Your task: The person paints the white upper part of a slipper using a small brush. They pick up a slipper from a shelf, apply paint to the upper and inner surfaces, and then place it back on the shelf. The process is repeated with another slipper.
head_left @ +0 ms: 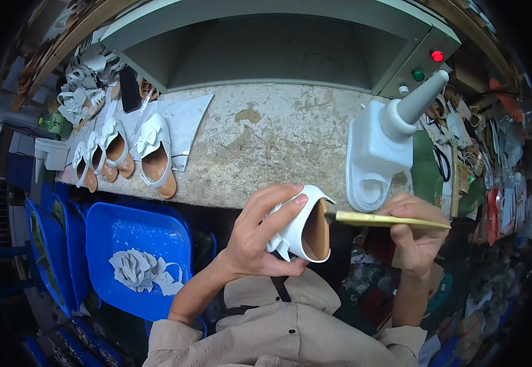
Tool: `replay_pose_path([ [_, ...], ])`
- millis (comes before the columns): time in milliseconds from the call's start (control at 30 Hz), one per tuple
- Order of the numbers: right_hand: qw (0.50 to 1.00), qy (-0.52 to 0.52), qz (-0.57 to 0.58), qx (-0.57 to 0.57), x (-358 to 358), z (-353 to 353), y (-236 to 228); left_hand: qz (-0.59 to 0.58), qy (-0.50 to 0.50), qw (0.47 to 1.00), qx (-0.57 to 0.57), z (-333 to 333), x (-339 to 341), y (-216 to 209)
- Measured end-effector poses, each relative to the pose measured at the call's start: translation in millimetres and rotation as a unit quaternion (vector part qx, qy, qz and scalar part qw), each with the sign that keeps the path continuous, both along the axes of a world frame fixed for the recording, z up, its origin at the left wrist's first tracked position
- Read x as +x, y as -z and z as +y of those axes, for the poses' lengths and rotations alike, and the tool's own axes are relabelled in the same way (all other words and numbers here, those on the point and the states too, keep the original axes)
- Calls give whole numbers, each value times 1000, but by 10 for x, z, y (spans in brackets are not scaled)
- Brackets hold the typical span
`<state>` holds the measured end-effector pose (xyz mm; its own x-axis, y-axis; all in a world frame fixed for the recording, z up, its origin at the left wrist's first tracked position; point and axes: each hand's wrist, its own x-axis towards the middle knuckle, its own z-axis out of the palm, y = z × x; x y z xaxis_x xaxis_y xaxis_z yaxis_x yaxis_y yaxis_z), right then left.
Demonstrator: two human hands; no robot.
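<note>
My left hand [258,235] is wrapped round a white sandal upper on its tan insole, a sandal [295,227] with a white bow at its side, and its opening faces right. In my right hand [414,231] is a flat yellow-handled brush [379,219], pinched between thumb and fingers. Its dark tip lies close to the sandal's rim; whether it touches cannot be made out. Just beyond my right hand stands a white plastic pot [373,153] with a conical spout and a small round cup at its foot.
A grey box-shaped machine [278,52] with a lit red lamp spans the bench's far side. Several white sandals [156,156] stand at the bench's left, near a dark phone [129,88] and piled white uppers [85,85]. A blue chair [140,211] holds white pieces. Clutter fills the right.
</note>
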<state>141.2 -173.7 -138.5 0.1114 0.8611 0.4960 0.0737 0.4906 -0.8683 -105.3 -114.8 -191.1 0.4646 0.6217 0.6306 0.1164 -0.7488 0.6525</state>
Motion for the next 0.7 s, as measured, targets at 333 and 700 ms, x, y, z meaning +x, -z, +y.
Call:
replay_pose_path([
  [333,997,51,-29,49,-325,-373,229,2,-26,1000,-18,-21,37,35],
  [700,986,69,-94,121,-344,-415,351,-9,-30,995,-100,-149,70,-61],
])
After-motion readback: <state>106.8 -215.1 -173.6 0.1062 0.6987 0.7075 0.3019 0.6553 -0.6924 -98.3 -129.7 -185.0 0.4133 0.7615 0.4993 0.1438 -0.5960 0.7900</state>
